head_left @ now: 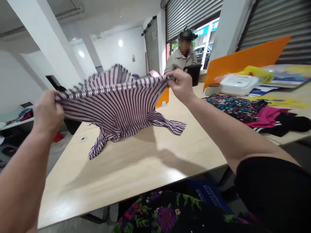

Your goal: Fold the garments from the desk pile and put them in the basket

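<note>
A striped long-sleeved shirt [121,110] in white, dark and reddish stripes is stretched wide in the air above the table. My left hand [48,111] grips one end of its edge, fingers closed round the cloth. At the opposite end, my right hand [181,84] pinches the same edge between thumb and fingers. The cloth between my hands is pulled taut, with a loose part billowing up behind it. Both sleeves hang down, and their cuffs are at or just above the tabletop [136,168].
On the right lie folded clothes, a floral piece [235,105] and a pink one [267,116]. Behind them are a white plastic box [239,84] and an orange divider [245,63]. Across the table is another person [181,60] beside a black container [193,74].
</note>
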Tool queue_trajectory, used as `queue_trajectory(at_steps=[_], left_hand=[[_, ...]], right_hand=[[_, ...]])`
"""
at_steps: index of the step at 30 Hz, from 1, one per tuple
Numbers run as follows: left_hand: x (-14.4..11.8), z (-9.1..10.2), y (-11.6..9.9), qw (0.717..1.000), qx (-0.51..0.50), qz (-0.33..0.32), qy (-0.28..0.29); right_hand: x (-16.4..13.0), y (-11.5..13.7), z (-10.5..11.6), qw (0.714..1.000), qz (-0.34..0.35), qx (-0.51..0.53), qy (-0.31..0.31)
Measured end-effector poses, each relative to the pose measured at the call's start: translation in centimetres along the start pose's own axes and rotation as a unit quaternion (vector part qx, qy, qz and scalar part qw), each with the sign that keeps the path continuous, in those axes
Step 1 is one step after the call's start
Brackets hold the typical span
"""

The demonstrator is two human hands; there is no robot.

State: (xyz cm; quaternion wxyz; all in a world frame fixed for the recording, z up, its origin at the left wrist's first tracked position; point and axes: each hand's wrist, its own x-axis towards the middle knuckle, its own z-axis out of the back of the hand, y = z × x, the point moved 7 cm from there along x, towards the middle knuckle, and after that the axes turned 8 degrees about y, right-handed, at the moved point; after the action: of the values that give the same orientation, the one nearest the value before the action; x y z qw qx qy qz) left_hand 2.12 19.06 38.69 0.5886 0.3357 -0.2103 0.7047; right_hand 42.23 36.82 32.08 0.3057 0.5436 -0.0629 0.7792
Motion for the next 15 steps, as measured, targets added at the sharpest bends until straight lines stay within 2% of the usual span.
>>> queue_trajectory(at_steps=[1, 2, 4, 6, 9, 12, 15], left_hand=[[-2.5, -0.8, -0.1, 1.0, -0.007, -0.013, 0.022], [-5.2, -2.1, -0.3, 0.997, -0.022, -0.035, 0.069], [-11.2, -4.4, -0.6, 0.987, -0.077, -0.064, 0.129], [-17.5, -7.6, -0.9, 0.951, -0.145, -0.091, 0.257], [-26.4, -11.9, -1.1, 0.876, -0.207, -0.104, 0.424], [-31.8, -13.3, -1.9, 0.854, -0.234, -0.138, 0.444], [-34.9, -13.2, -4.3, 0.814, -0.213, -0.197, 0.502]], right_hand=[[-2.7, 0.1, 0.0, 0.999, 0.007, 0.027, 0.027], [-5.4, 0.1, -0.1, 0.997, 0.005, 0.049, 0.066], [-10.9, -0.2, -0.6, 0.981, -0.015, 0.104, 0.164], [-16.1, -0.3, -1.4, 0.944, -0.046, 0.163, 0.285], [-23.2, 0.0, -2.8, 0.86, -0.1, 0.215, 0.452], [-28.3, 0.9, -3.5, 0.792, -0.13, 0.221, 0.554], [-30.9, 1.9, -3.3, 0.764, -0.114, 0.188, 0.606]])
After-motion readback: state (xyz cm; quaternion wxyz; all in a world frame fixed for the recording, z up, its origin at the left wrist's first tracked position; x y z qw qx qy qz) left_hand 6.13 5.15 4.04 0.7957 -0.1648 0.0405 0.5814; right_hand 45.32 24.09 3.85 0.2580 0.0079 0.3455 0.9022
